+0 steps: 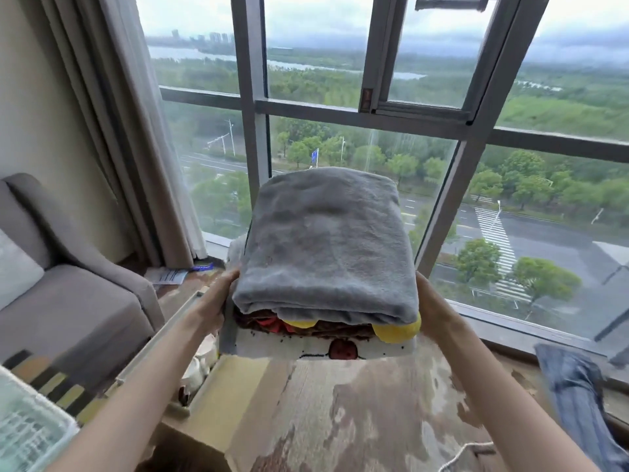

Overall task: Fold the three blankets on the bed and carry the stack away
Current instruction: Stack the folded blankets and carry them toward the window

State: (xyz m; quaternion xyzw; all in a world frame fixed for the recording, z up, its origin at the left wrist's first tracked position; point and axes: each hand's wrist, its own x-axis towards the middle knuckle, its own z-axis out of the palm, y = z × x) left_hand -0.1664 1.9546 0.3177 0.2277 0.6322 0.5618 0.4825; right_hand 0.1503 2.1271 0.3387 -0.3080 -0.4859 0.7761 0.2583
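A big window is filling the far side, looking out over trees and a road, and a beige curtain is hanging down its left edge. A grey armchair is standing at the left. Below me a mottled wood-grain surface is stretching out towards the window.

I am holding the stack of three folded blankets up in the air in front of the window, above the far part of that surface and not touching it. The grey blanket is lying on top, a brown, red and yellow blanket is sitting in the middle, and a white blanket with a dark red mark is lying at the bottom.

A blue denim cloth is lying at the surface's right edge. A clear plastic basket is showing at the near left corner of the view.

My left hand is pressing against the stack's left side, thumb lying up along the grey blanket, fingers going underneath out of sight. My right hand is pressing against the right side with only its heel and wrist showing. I cannot tell whether either hand's fingers are curling or lying straight.

Some papers are lying near the foot of the curtain, and a white cord is trailing at the near edge.
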